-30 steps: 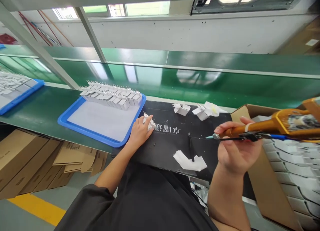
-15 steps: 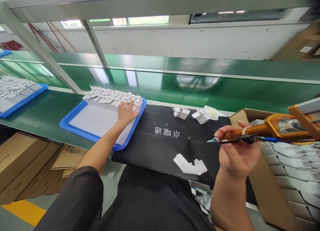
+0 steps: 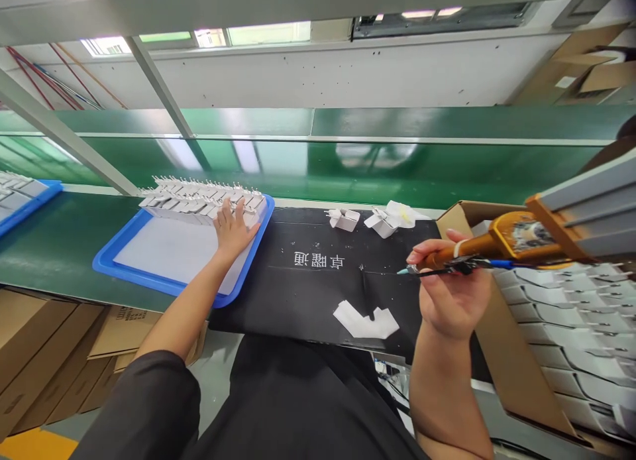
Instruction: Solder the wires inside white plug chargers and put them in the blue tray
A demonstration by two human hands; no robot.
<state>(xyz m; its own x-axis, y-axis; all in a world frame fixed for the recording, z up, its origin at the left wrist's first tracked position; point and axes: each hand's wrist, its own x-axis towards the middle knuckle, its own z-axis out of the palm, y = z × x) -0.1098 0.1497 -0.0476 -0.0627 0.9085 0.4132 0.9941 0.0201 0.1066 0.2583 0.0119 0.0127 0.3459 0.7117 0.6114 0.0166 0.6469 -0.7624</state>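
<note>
My left hand (image 3: pixel 232 227) lies flat in the blue tray (image 3: pixel 130 276), fingers spread and touching the row of white plug adapters (image 3: pixel 199 201) at the tray's far edge. My right hand (image 3: pixel 454 294) grips an orange glue dispenser (image 3: pixel 501 241) with a thin nozzle pointing left, held over the black mat (image 3: pixel 308 294). Two loose white adapters (image 3: pixel 342 218) (image 3: pixel 380 223) lie at the mat's far edge. A white paper scrap (image 3: pixel 365 322) lies near the mat's front.
A cardboard box (image 3: pixel 497 341) full of white adapters stands at my right. A green conveyor belt (image 3: pixel 348 165) runs behind the mat. A second blue tray (image 3: pixel 20 195) sits far left. Flat cardboard boxes (image 3: pixel 44 341) are stacked below the bench.
My left hand carried a white adapter from the mat to the tray's row and now rests open against it. My right hand kept holding the dispenser in place.
</note>
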